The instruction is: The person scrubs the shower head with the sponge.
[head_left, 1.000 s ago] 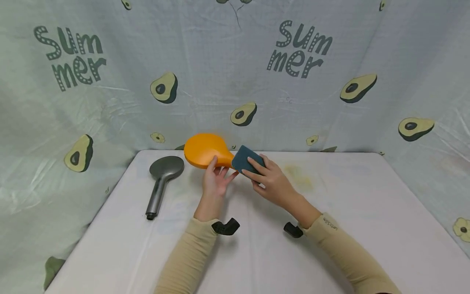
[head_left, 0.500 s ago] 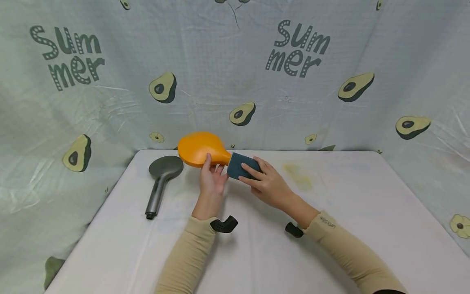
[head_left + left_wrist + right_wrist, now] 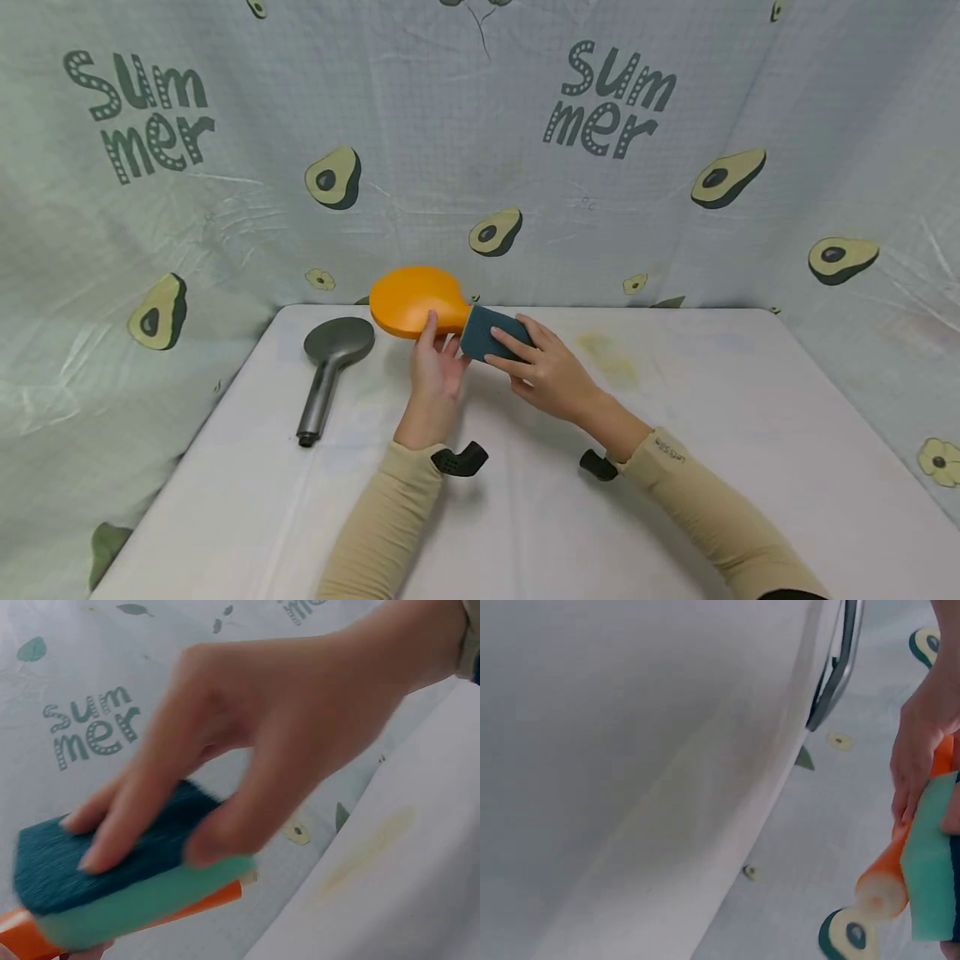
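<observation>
My left hand (image 3: 437,375) holds an orange shower head (image 3: 415,302) up over the far side of the table, thumb along its neck and fingers beneath. In my right hand (image 3: 551,371) is a sponge (image 3: 495,335), dark blue-green on top with a mint green foam side, gripped between thumb and fingers. The sponge (image 3: 142,889) lies along the shower head's handle (image 3: 210,900) in the left wrist view and covers much of it. The handle's pale round end (image 3: 881,896) pokes out beside the foam in the right wrist view.
A dark grey shower head (image 3: 330,367) lies on the white-covered table (image 3: 517,517), left of my left hand, its handle toward me. Behind the table hangs a pale curtain (image 3: 420,167) printed with avocados. A faint yellow stain (image 3: 607,360) marks the cloth at the right.
The sponge has shifted slightly left along the handle and changed its tilt. The orange shower head moved a little left, then back right. Both hands keep their hold.
</observation>
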Available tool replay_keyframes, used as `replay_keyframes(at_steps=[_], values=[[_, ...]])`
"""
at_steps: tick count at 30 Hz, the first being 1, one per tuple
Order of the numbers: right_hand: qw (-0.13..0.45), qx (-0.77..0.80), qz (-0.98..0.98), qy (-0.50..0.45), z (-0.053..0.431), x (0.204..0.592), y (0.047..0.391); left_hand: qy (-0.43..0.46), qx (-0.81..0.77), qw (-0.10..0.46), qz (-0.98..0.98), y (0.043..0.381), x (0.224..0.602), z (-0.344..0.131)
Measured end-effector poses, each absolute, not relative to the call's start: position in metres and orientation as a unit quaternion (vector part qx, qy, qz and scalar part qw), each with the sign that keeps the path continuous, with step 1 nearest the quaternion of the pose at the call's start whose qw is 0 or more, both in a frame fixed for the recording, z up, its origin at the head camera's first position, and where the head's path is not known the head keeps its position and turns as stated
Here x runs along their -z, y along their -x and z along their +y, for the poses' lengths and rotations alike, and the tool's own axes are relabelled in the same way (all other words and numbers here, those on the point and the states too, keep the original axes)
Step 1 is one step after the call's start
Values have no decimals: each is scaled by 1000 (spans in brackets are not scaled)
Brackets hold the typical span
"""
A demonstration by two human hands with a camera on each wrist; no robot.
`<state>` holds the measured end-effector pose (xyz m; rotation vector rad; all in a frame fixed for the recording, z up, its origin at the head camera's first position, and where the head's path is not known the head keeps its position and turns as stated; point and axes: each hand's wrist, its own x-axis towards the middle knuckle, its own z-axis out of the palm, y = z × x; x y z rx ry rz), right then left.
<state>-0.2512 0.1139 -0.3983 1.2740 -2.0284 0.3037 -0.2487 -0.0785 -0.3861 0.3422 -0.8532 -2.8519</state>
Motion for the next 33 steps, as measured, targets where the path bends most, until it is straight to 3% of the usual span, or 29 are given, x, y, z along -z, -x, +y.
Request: replay_keyframes(at_steps=[6,11,18,26,33], values=[[290,-226,-792,-487,142,409,252,-130,954,86,-255,249,383,-87],[226,-354,-783,-460,150,409,258,-122,963,60,-234,250,382,-86],[187,-393,-785,-442,140,400,267,-89,959,10,-269,247,388,-78],[116,-420,-795,-422,144,400,270,-105,966,9,-238,251,385,-86],[139,-413,-788,-434,159,406,267,-127,970,13,-207,254,385,-93]])
